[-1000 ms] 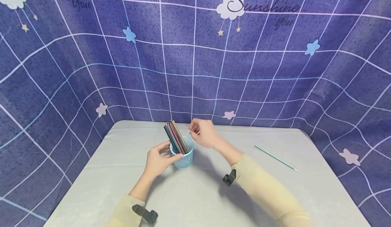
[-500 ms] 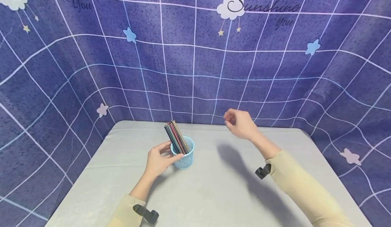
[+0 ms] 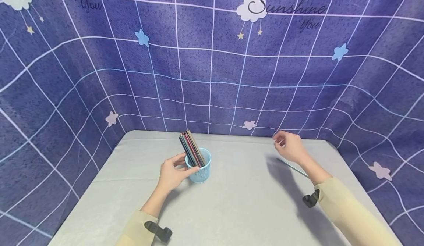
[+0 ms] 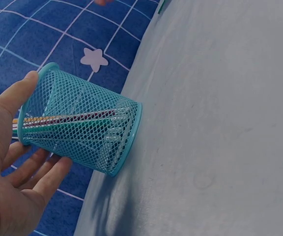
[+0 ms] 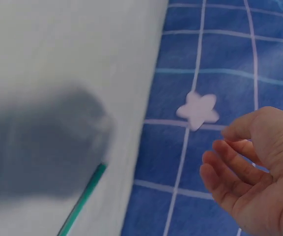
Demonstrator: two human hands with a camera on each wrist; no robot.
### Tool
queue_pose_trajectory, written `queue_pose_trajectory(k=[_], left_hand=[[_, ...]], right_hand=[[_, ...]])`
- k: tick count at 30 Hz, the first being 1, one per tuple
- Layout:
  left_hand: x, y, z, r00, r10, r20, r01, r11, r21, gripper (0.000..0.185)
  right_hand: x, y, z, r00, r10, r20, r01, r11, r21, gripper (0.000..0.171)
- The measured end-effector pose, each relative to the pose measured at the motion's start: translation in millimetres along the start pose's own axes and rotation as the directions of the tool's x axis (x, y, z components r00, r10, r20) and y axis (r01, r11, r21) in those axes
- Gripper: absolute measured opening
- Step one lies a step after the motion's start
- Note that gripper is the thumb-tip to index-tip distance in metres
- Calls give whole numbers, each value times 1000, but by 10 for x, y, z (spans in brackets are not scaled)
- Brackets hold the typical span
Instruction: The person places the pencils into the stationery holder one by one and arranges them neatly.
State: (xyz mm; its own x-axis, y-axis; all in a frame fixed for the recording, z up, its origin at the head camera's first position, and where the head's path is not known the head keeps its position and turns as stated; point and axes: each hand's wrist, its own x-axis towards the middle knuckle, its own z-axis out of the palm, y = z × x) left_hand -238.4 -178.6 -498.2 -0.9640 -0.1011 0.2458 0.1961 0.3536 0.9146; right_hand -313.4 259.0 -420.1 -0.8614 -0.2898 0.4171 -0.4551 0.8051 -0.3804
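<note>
A light-blue mesh pencil cup (image 3: 200, 174) stands upright near the middle of the table, and several pencils (image 3: 191, 148) in dark, red and tan colours lean left inside it. My left hand (image 3: 172, 174) holds the cup at its rim, thumb on the near side and fingers on the far side. Through the mesh in the left wrist view, the lower ends of the pencils (image 4: 77, 120) show. My right hand (image 3: 289, 146) hovers above the table at the right, fingers loosely bent and holding nothing. Below it lies a teal pencil (image 5: 85, 196), partly hidden by my forearm in the head view.
A pale cloth covers the table (image 3: 238, 209). Behind it and at both sides hangs a purple-blue curtain (image 3: 212, 66) with grid lines, stars and clouds. Dark straps (image 3: 311, 199) with small devices sit on both wrists.
My right hand has moved from beside the cup to the right, rising and then lowering over the teal pencil. The left hand and cup stay in place.
</note>
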Motion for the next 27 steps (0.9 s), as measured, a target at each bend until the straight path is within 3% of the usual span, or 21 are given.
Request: queue_pose_trajectory(k=[6, 11, 27], left_hand=[[7, -18, -2, 1000, 7, -4, -7, 1000, 7, 68], [6, -27, -1, 1000, 7, 0, -7, 1000, -5, 68], [-3, -6, -1, 1000, 1, 1, -1, 1000, 3, 69]], right_hand=[[-205, 288, -3, 997, 56, 43, -56, 998, -2, 13], [-368, 472, 35, 997, 57, 43, -56, 998, -41, 17], [-643, 724, 115, 989, 101, 106, -88, 988, -126, 17]])
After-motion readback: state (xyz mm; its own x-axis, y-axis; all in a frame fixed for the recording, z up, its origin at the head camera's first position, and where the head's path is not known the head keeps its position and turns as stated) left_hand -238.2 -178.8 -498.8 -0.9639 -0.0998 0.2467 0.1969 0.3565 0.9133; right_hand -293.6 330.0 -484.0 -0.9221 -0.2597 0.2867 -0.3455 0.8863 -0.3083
